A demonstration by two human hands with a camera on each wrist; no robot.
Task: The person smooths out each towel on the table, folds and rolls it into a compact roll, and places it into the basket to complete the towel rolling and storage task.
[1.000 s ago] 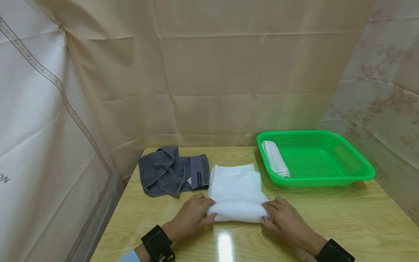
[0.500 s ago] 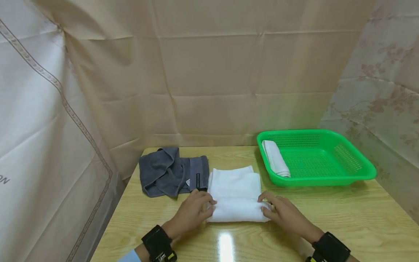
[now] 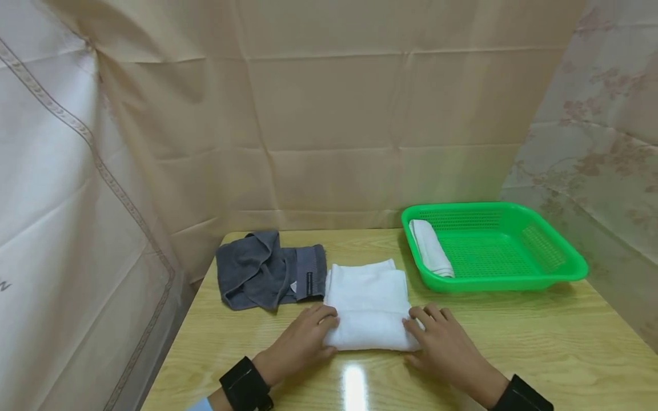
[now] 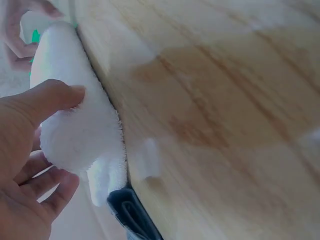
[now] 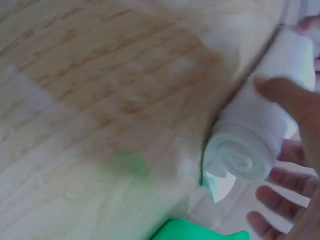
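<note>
A white towel (image 3: 367, 288) lies on the table, its near end rolled up and its far part flat. At the left end of the roll is my left hand (image 3: 302, 338); the left wrist view shows its thumb (image 4: 67, 95) pressing the near side, with fingers around the other side. My right hand (image 3: 448, 343) holds the right end the same way. In the right wrist view, the roll's end (image 5: 240, 155) shows its spiral layers, with the thumb on top and some lower fingers spread off the cloth.
Left of the white towel lies a rumpled dark grey towel (image 3: 257, 271) with a folded band. A green plastic basket (image 3: 514, 284) stands at the back right of the wooden table (image 3: 534, 348), a rolled white towel (image 3: 432, 249) inside it. Cloth curtains (image 3: 329, 114) surround the table.
Both hands have shifted their fingers on the roll; the right hand's fingers lifted and came back down. The towel's far edge has drawn slightly nearer. The basket and grey towel stay put.
</note>
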